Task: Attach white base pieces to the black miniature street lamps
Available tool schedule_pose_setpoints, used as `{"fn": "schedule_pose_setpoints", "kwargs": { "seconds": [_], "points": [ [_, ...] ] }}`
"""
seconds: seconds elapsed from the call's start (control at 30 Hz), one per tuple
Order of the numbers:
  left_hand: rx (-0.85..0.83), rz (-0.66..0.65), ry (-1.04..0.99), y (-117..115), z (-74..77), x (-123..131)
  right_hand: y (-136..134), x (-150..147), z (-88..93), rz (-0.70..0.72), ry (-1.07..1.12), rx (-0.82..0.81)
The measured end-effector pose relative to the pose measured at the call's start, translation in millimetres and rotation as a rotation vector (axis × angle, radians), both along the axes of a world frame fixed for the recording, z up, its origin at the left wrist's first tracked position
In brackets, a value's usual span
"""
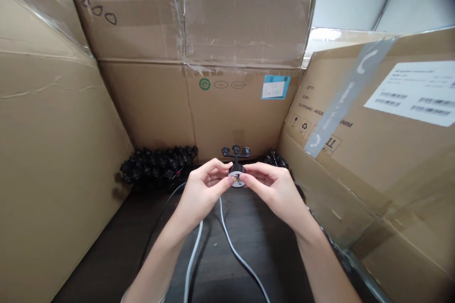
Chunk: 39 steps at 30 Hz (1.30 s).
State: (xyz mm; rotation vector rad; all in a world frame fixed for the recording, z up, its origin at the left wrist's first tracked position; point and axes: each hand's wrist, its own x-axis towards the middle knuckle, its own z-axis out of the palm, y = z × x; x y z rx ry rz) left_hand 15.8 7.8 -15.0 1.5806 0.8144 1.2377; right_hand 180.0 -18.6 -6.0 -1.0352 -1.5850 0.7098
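Note:
Between my two hands is a small black device [237, 169] with a round base and a stem that branches into three dark knobs at the top. Its pale round face is turned toward me, with a small yellow spot near my left thumb. My left hand [209, 180] grips the base from the left, thumb on the pale face. From the other side my right hand [273, 181] grips it too, its thumb also pressed on that face. Both hands are closed, and some fingertips are hidden behind the base.
Black spiky pieces [156, 163] are heaped at the back left, and more black pieces [275, 157] lie at the back right. A grey-white cable [231, 241] runs over the dark tabletop [213, 270]. Cardboard boxes [245, 113] wall in the back and both sides.

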Motion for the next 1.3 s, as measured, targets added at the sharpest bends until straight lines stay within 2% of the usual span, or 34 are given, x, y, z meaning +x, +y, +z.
{"fn": "schedule_pose_setpoints", "kwargs": {
  "seconds": [0.4,0.63,0.73,0.9,1.07,1.3],
  "points": [
    [0.039,0.038,-0.027,2,-3.8,4,3,-1,-5.6,-0.105,-0.056,0.116],
    [0.028,0.132,-0.046,3,-8.1,12,11,-5,-11.2,-0.124,-0.011,0.079],
    [-0.018,0.094,-0.060,8,-11.0,9,17,-6,-14.3,-0.077,0.071,0.011],
    [-0.075,-0.094,-0.076,11,-8.3,-1,18,-5,-11.6,0.057,0.078,-0.054],
    [-0.051,-0.098,-0.031,8,-3.0,-3,12,-1,-9.4,0.128,0.041,-0.084],
    [0.012,-0.082,0.125,7,-1.7,-6,12,1,-9.6,0.147,-0.005,-0.077]
  ]
}}
